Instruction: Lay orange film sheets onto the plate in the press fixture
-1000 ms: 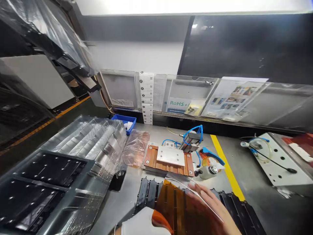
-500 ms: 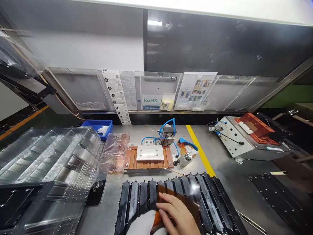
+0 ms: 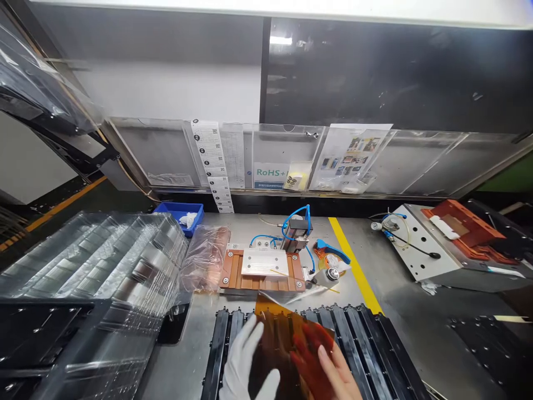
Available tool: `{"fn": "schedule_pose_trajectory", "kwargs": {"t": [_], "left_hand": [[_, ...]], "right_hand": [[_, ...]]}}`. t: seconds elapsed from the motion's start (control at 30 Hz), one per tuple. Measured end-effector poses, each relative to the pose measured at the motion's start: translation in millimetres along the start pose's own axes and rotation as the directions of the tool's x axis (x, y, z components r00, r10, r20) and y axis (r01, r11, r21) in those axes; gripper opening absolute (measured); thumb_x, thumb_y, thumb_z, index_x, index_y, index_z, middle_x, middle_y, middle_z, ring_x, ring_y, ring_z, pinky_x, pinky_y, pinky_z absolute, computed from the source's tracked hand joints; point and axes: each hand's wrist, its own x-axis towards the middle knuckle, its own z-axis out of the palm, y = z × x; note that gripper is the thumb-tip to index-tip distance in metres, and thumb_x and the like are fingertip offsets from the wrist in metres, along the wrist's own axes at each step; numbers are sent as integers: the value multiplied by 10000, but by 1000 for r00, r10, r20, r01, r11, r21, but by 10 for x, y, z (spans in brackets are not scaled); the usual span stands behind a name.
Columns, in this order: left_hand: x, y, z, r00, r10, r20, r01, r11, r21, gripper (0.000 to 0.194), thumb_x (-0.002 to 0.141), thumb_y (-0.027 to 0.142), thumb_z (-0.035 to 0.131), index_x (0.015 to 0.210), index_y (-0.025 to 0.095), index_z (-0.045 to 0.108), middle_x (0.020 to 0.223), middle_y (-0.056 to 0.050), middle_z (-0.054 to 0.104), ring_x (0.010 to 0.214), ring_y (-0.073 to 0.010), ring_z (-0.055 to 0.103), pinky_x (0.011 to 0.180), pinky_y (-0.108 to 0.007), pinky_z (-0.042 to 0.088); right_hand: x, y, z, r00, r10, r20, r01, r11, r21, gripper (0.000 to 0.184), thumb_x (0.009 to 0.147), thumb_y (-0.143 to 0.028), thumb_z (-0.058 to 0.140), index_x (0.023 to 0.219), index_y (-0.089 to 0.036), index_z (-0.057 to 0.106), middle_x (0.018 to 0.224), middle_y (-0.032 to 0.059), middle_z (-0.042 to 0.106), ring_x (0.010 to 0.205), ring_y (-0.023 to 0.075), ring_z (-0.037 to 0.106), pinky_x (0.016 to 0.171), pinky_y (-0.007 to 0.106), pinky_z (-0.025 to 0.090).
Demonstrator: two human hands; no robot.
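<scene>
One bare right hand held the amber sheet, thumb in front, fingers behind; the gloved left hand had fingers parted at its edge, grip unclear! It hung over black strips on the bench, risking a snag if slackened.

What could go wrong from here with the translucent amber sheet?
The bare right hand might smudge or crease the translucent amber sheet: its thumb is in front, with its fingers showing through the sheet.

The sheet could also brush the long black strips lined up closely behind it in view, perhaps shifting them.
</scene>
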Motion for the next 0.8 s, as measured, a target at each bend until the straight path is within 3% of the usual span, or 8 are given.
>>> {"fn": "schedule_pose_trajectory", "kwargs": {"t": [0.07, 0.13, 0.23, 0.37, 0.47, 0.57, 0.67, 0.8], "left_hand": [[70, -53, -93, 998, -67, -6, 65, 985, -158, 1029, 634, 690, 701, 1487, 285, 292, 1529, -123, 368, 1370, -359, 387, 1142, -460, 316], [111, -82, -169, 972, -160, 174, 207, 931, -300, 1134, 573, 722, 726, 1474, 182, 300, 1319, -205, 568, 1099, -322, 621, 965, -417, 475], [99, -65, -210, 900, -290, 326, 386, 877, -287, 857, 576, 629, 785, 1234, 124, 571, 942, -117, 704, 662, -172, 641, 684, -313, 511], [67, 28, -108, 916, -363, 173, 382, 919, -94, 458, 634, 468, 782, 944, 149, 675, 911, -82, 717, 645, -170, 639, 634, -299, 510], [94, 72, -8, 963, -186, 194, 195, 980, -28, 360, 710, 442, 705, 924, 152, 692, 896, -79, 736, 838, -227, 665, 755, -310, 529], [133, 38, 14, 976, 44, 211, -75, 987, 139, 274, 774, 412, 630, 863, 168, 717, 818, -48, 730, 797, -205, 650, 770, -287, 527], [143, -38, -33, 968, 186, 171, -235, 911, 339, 207, 763, 392, 621, 781, 214, 726, 783, -35, 725, 718, -190, 638, 753, -283, 537], [70, -72, -73, 963, 229, 139, -264, 896, 357, 177, 739, 360, 633, 864, 282, 729, 904, -28, 746, 844, -209, 666, 865, -280, 521]], "right_hand": [[49, -92, -52, 998, 58, 10, -58, 998, -11, 446, 680, -496, 803, 1062, -296, 689, 1138, 50, 736, 995, 330, 701, 832, 519, 583], [116, -124, -125, 999, 45, 17, -43, 994, -103, 463, 702, -509, 780, 1094, -283, 680, 1122, 65, 739, 1003, 322, 697, 856, 517, 567], [219, -130, -231, 975, -221, -21, 198, 906, -374, 638, 722, -514, 758, 1282, -272, 569, 1270, 85, 650, 1204, 315, 577, 1040, 513, 449], [214, -86, -235, 755, -605, 254, 546, 364, -755, 439, 849, -422, 637, 1272, -318, 591, 1314, 71, 582, 1244, 284, 528, 1098, 467, 389], [149, -12, -116, 545, -487, 683, 772, -28, -635, 261, 866, -359, 620, 1117, -370, 691, 1108, 52, 703, 1018, 248, 666, 885, 373, 558], [145, -12, 12, 339, -299, 892, 870, -261, -419, 340, 834, -278, 667, 1173, -307, 661, 1093, 61, 734, 963, 235, 700, 804, 327, 607], [144, -76, 86, 294, -262, 919, 896, -260, -360, 357, 817, -171, 675, 1162, -255, 637, 1054, 39, 756, 943, 190, 717, 838, 252, 596], [37, -34, 128, 454, -391, 801, 870, 1, -493, 230, 810, -138, 626, 985, -284, 656, 906, -16, 772, 829, 151, 734, 796, 186, 575]]}}
